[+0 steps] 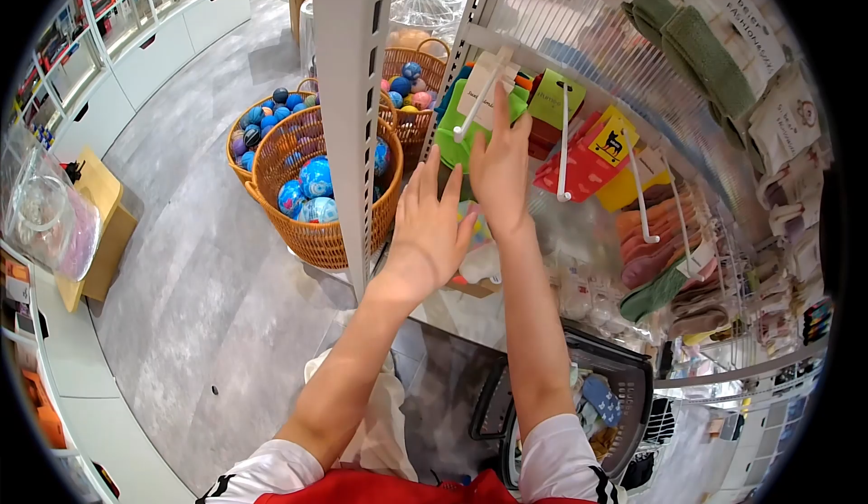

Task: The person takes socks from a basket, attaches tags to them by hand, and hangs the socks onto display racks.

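Note:
Bright green socks with a pale card hang on a white display hook at the upper middle. My right hand is raised in front of them, fingers stretched upward and apart, overlapping their right side; whether it touches them I cannot tell. Lower and to the left, my left hand is open with fingers spread, just below the socks and holding nothing. Right of my right hand hang dark red socks with a yellow-green card and red socks with a yellow cat card.
A white slotted post stands left of my hands. Behind it are wicker baskets of colourful balls. A dark plastic basket holding packaged goods is below my right arm. More socks hang at right; white drawers line the left.

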The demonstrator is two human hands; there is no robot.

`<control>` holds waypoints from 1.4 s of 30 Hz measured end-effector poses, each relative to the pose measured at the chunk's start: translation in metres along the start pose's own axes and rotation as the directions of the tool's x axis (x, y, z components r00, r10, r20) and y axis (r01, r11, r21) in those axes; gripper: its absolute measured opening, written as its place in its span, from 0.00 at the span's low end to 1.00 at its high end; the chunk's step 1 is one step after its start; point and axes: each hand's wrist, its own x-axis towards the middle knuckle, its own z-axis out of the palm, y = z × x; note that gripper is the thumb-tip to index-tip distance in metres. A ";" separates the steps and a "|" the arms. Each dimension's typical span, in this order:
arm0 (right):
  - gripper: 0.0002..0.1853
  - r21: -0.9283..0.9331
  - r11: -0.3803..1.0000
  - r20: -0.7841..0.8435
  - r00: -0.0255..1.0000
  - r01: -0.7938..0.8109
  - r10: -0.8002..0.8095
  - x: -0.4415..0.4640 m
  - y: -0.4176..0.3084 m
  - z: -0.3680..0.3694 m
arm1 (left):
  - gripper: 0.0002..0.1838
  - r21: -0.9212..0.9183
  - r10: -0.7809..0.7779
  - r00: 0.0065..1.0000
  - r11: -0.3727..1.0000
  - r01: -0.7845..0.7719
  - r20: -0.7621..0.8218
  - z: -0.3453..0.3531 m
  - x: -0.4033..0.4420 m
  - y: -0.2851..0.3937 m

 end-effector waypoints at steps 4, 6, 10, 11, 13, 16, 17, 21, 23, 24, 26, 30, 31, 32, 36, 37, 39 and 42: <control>0.36 -0.134 0.984 -0.041 0.992 0.115 -0.121 -0.041 0.004 0.002 | 0.32 0.124 0.006 0.998 0.992 -0.013 0.059 0.003 -0.002 -0.009; 0.36 -0.094 0.990 0.001 0.994 0.108 -0.109 -0.071 0.010 -0.003 | 0.32 0.155 0.013 0.996 0.987 -0.028 0.093 0.004 -0.007 -0.012; 0.38 -0.011 1.000 0.127 0.992 0.007 -0.006 -0.129 0.027 -0.022 | 0.32 0.208 0.041 0.986 0.975 -0.075 0.159 0.010 -0.021 -0.010; 0.37 0.020 1.000 0.129 0.992 0.009 -0.012 -0.143 0.031 -0.029 | 0.32 0.184 0.061 0.984 0.979 -0.092 0.167 0.012 -0.025 -0.008; 0.37 0.070 0.998 0.136 0.991 0.000 -0.009 -0.176 0.033 -0.043 | 0.31 0.172 0.087 0.977 0.978 -0.121 0.195 0.022 -0.034 -0.003; 0.37 0.059 0.997 0.144 0.989 -0.048 0.039 -0.215 0.034 -0.080 | 0.32 0.255 0.079 0.936 0.951 -0.174 0.344 0.043 -0.048 0.005; 0.37 0.054 0.997 0.131 0.991 -0.047 0.039 -0.225 0.037 -0.092 | 0.32 0.293 0.084 0.916 0.933 -0.210 0.391 0.052 -0.054 0.008; 0.35 -0.066 0.993 0.065 0.993 -0.098 0.102 -0.259 0.053 -0.171 | 0.30 0.321 0.151 0.809 0.865 -0.387 0.568 0.071 -0.085 0.043; 0.34 -0.058 0.990 -0.003 0.991 -0.131 0.131 -0.281 0.065 -0.215 | 0.30 0.213 0.201 0.730 0.876 -0.433 0.653 0.081 -0.105 0.058; 0.33 -0.068 0.983 -0.035 0.986 -0.168 0.166 -0.295 0.075 -0.236 | 0.30 0.161 0.228 0.687 0.877 -0.452 0.690 0.088 -0.115 0.067; 0.32 -0.100 0.969 -0.111 0.970 -0.228 0.217 -0.323 0.097 -0.278 | 0.30 -0.003 0.283 0.626 0.913 -0.409 0.727 0.105 -0.138 0.085; 0.28 -0.101 0.908 -0.256 0.892 -0.408 0.372 -0.377 0.125 -0.354 | 0.29 -0.149 0.442 0.535 0.851 -0.503 0.720 0.141 -0.180 0.116; 0.28 -0.077 0.888 -0.283 0.864 -0.454 0.417 -0.389 0.132 -0.367 | 0.29 -0.163 0.478 0.509 0.823 -0.544 0.716 0.146 -0.184 0.129; 0.27 -0.071 0.862 -0.302 0.834 -0.502 0.461 -0.404 0.143 -0.376 | 0.29 -0.122 0.447 0.485 0.817 -0.564 0.752 0.150 -0.187 0.142; 0.27 -0.242 0.716 -0.268 0.755 -0.655 0.599 -0.445 0.202 -0.396 | 0.28 -0.151 0.415 0.340 0.791 -0.593 0.844 0.161 -0.191 0.180; 0.27 -0.349 0.668 -0.242 0.752 -0.658 0.614 -0.446 0.198 -0.396 | 0.27 -0.163 0.410 0.293 0.778 -0.607 0.864 0.170 -0.192 0.181; 0.29 -0.153 0.737 -0.211 0.751 -0.658 0.626 -0.433 0.182 -0.400 | 0.26 -0.159 0.381 0.227 0.753 -0.639 0.896 0.178 -0.195 0.183; 0.29 -0.099 0.704 -0.168 0.709 -0.703 0.684 -0.424 0.200 -0.387 | 0.24 -0.110 0.362 0.237 0.722 -0.683 0.902 0.185 -0.197 0.184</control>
